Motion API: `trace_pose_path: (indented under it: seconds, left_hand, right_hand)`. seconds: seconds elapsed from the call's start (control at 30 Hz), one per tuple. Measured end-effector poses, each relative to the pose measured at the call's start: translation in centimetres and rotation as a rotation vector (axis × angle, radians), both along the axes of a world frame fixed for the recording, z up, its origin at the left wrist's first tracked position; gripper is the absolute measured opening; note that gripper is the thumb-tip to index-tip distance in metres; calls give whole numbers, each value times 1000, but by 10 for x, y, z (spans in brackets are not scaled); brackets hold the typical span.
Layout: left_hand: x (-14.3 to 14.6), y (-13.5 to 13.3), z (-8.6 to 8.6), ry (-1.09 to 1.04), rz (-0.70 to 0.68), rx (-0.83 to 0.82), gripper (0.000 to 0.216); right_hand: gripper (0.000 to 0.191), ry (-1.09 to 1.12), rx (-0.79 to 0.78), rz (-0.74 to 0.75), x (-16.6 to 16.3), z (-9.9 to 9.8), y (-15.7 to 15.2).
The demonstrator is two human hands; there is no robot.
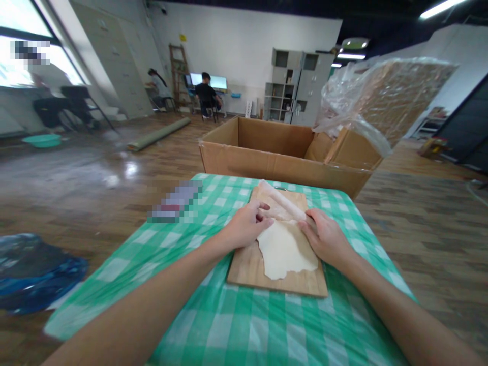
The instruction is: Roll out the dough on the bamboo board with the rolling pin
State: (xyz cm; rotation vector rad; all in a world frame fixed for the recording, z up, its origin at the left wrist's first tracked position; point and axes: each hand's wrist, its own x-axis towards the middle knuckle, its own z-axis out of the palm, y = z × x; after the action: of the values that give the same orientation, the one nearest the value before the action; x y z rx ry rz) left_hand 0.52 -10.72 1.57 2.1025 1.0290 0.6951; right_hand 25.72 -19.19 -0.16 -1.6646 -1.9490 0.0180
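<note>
A thin, uneven sheet of pale dough (287, 249) lies on a wooden cutting board (247, 267). Across the board's far part, a whitish rolling pin (285, 202) rests at a slant. My right hand (324, 236) is closed around the pin's near right end, beside the dough's right edge. At the dough's upper left edge is my left hand (247, 223), its fingers bent but apart and its thumb touching the sheet. I see nothing held in it.
A green checked cloth (213, 320) covers the table, with a blurred-out flat object (177, 202) at its left. Beyond the far edge stands a large cardboard box (274, 160) with plastic-wrapped cardboard. A blue plastic bag (41, 279) lies at left. Several people sit further back.
</note>
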Motion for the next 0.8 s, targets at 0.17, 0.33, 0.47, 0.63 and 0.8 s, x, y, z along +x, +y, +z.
trace_pose_path:
  seconds: [0.17,0.33,0.47,0.63,0.8]
  left_hand:
    - [-11,5,2,146,5,167,34]
    - [-26,8,12,220,70,247,27]
    - [-26,4,18,180,158,539,28]
    - [-14,3,-3,368,-57,620,56]
    - [-5,11,-14,513,-71,606,68]
  right_hand:
    - [24,-8,-5,8,0,-2,-2]
    - [19,-46,-37,57,-8,2,-8]
    - [20,-146,-67,97,-17,10,-14]
    - [29,-301,-57,138,-32,19,-20]
    - [61,-428,-7,88,-32,17,-7]
